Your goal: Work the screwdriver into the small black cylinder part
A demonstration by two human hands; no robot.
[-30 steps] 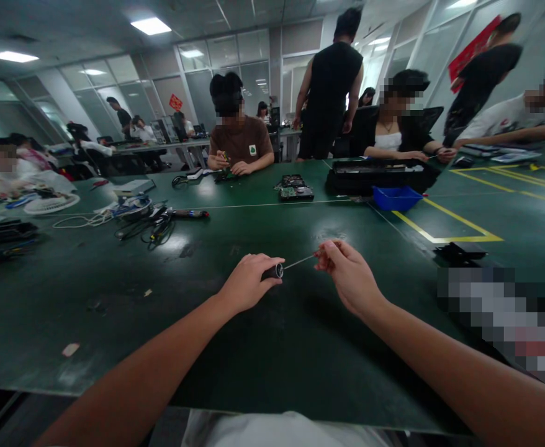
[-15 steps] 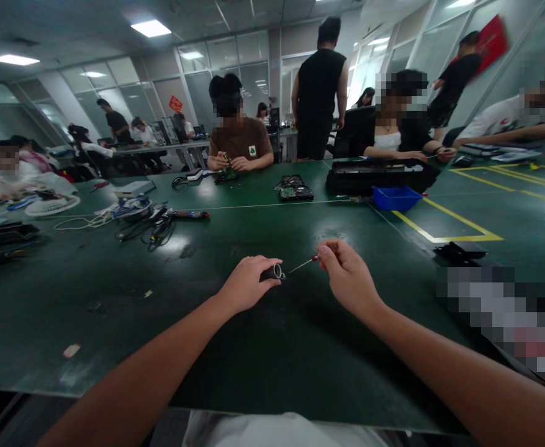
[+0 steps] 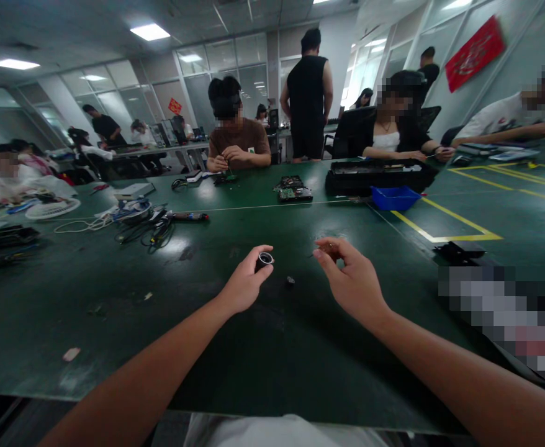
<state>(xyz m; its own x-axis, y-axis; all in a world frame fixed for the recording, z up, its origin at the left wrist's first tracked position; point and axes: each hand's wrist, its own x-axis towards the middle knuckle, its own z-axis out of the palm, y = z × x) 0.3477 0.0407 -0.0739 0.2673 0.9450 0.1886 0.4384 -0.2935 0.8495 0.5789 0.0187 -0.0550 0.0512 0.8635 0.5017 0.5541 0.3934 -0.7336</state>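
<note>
My left hand (image 3: pixel 249 279) is closed around a short black cylinder (image 3: pixel 264 261) with a silver ring at its open end. That end faces up toward me. On the table between my hands sits a small dark piece (image 3: pixel 290 282), touched by neither hand; its kind is too small to tell. My right hand (image 3: pixel 349 273) stays pinched, thumb against the fingers, around a thin screwdriver (image 3: pixel 318 252). Only a bit of red near the thumb tip shows, and the shaft is barely visible now.
Across the green table (image 3: pixel 198 366) lie an opened electronic unit (image 3: pixel 295 189), a long black housing (image 3: pixel 379 177), a blue bin (image 3: pixel 396 198) and tangled cables (image 3: pixel 154 226). A black part (image 3: pixel 461 251) sits at right. Co-workers sit opposite; one (image 3: pixel 239 139) handles small parts.
The small dark piece, earlier at the cylinder's mouth, now lies apart on the table. My left hand has tilted the cylinder upward and moved slightly left. The screwdriver's shaft has swung out of clear view.
</note>
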